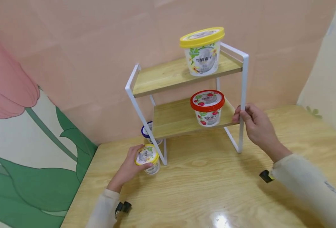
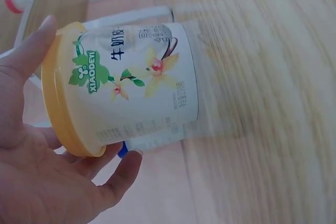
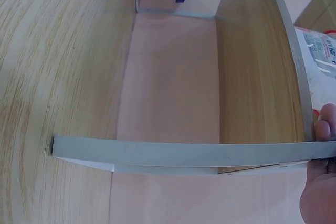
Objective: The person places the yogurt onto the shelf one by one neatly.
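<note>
My left hand [image 1: 129, 165] holds a small white tub with a yellow lid [image 1: 146, 155] beside the rack's left leg. In the left wrist view, thumb and fingers reach around the lid, and the yellow flowers on the tub's side [image 2: 139, 80] show. The tub's base is at or close to the table. My right hand [image 1: 255, 125] grips the right white metal upright [image 1: 244, 85] of a two-tier rack, near its lower shelf. On that shelf stands a red-lidded tub [image 1: 208, 109]; a larger yellow-lidded tub [image 1: 203, 58] stands on the upper shelf [image 1: 162, 76].
A blue-lidded tub [image 1: 146, 129] stands behind the rack's left leg, partly hidden. The rack is on a wood-grain table [image 1: 196, 190], against a pink wall covering [image 1: 99, 63]. A pale wall [image 1: 327, 82] rises on the right.
</note>
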{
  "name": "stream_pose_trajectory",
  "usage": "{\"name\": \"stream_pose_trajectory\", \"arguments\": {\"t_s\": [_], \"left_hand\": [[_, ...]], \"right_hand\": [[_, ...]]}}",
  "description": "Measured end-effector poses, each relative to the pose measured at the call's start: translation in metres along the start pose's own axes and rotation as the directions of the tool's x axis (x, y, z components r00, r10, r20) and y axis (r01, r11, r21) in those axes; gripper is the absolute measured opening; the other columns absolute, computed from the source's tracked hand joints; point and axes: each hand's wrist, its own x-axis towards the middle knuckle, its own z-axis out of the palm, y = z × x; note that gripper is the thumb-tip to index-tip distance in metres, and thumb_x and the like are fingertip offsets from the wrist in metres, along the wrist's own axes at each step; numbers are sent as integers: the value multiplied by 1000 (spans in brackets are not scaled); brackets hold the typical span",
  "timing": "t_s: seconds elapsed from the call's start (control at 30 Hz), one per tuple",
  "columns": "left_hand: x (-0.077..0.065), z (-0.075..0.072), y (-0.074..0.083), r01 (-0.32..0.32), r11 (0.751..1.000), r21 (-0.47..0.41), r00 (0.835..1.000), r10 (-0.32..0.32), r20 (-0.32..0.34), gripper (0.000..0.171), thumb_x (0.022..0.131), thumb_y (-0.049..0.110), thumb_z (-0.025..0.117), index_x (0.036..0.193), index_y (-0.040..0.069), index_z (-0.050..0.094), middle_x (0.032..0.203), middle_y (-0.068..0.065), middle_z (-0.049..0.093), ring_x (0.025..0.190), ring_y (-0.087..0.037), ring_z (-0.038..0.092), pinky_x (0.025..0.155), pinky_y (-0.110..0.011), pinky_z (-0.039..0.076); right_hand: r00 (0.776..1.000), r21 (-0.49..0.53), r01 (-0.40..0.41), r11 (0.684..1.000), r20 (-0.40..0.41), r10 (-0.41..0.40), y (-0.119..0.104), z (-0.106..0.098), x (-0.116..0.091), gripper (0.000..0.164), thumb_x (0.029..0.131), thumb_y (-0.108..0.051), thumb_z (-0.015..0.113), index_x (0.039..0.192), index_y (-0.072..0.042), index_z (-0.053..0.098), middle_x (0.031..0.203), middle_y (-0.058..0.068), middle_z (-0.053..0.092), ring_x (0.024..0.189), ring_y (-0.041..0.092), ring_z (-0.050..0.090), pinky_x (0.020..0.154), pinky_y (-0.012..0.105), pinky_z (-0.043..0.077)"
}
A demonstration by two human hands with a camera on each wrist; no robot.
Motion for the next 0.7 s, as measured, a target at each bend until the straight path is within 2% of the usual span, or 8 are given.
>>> {"name": "stream_pose_trajectory", "arguments": {"t_s": [0.23, 0.43, 0.7], "left_hand": [[0, -10, 3, 29, 1000, 4, 999, -29, 19, 93, 79, 38, 84, 153, 13, 33, 149, -12, 32, 140, -37, 37, 116, -65, 29], [-9, -9, 3, 51, 999, 17, 999, -51, 17, 93, 74, 39, 88, 150, 16, 41, 142, -11, 39, 131, -33, 45, 113, -62, 35], [-19, -2, 10, -6, 997, 76, 999, 3, 47, 98, 68, 39, 91, 151, 23, 42, 132, -6, 49, 117, -23, 52, 106, -55, 44]], "right_hand": [[1000, 25, 3, 1000, -6, -3, -1, 4, -1, 16, 105, -6, 43, 102, 5, 55, 84, -14, 64, 78, -2, 64, 76, 9, 54], [1000, 9, 2, 1000, 9, -2, -3, 3, -3, 16, 106, -6, 43, 101, 5, 54, 83, -13, 63, 78, -2, 63, 76, 8, 54], [1000, -28, 17, 999, 6, -17, 0, 1, -3, 17, 105, -6, 42, 104, 7, 54, 83, -13, 62, 78, -2, 62, 75, 8, 54]]}}
